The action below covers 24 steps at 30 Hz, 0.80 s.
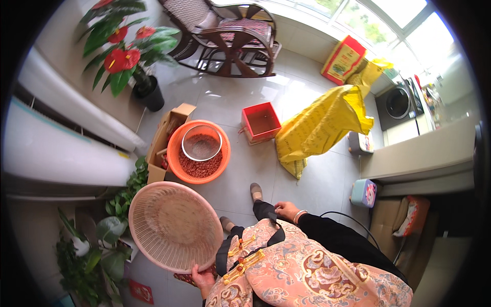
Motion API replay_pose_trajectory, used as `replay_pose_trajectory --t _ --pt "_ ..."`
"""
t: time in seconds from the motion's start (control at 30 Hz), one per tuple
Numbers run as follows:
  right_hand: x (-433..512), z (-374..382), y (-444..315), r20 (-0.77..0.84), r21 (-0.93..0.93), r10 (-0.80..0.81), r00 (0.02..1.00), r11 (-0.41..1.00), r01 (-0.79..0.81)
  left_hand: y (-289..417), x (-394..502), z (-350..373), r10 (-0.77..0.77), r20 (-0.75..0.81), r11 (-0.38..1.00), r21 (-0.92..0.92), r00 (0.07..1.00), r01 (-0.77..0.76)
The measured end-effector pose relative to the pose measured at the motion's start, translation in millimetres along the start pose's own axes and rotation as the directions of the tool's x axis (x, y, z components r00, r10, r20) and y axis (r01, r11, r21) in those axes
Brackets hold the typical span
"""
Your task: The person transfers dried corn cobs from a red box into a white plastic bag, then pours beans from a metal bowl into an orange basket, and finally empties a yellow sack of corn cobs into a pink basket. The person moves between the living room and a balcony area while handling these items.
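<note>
My left hand (203, 277) grips the lower rim of a large round pink basket (174, 226), with the thumb over the edge. The basket is tilted, and its inside shows a worn, brownish bottom. My right hand (287, 211), with a bracelet at the wrist, is beside my patterned pink garment (314, 264), near a black strap (278, 235). Its fingers are curled, and whether they hold the strap is unclear. Beyond the pink basket stands an orange plastic basket (172, 153) of reddish kernels or beans (201, 167), with a round metal-rimmed sieve (202, 144) resting on them.
A cardboard box (157, 153) stands against the orange basket. Farther off are an open red box (262, 121), a yellow woven sack (318, 128), a rocking chair (234, 50) and a potted red-flowered plant (147, 94). Leafy plants (111, 234) stand left of the pink basket; small stools are at right.
</note>
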State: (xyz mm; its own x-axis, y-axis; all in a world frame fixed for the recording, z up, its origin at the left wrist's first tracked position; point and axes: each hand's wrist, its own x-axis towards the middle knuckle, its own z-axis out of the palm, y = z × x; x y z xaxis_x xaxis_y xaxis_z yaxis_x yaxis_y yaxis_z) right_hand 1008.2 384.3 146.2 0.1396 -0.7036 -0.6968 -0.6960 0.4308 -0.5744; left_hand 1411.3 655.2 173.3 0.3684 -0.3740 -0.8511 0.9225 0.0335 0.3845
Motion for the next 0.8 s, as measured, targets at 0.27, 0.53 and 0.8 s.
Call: replay_pose_trajectory --t 0.27,0.53,0.8 --pt "34 -121 43 -0.622 0.534 0.395 0.676 0.845 -0.002 -2 12 85 -0.044 0.068 0.964 0.264 0.997 0.024" --pt "59 -315 29 -0.953 -0.002 -0.051 0.299 0.987 0.162 -62 4 210 0.021 0.109 0.935 0.351 0.994 -0.058" --pt "96 -451 29 -0.882 -0.160 -0.212 0.421 0.975 0.155 -148 27 325 0.045 0.046 0.955 0.292 0.998 -0.057"
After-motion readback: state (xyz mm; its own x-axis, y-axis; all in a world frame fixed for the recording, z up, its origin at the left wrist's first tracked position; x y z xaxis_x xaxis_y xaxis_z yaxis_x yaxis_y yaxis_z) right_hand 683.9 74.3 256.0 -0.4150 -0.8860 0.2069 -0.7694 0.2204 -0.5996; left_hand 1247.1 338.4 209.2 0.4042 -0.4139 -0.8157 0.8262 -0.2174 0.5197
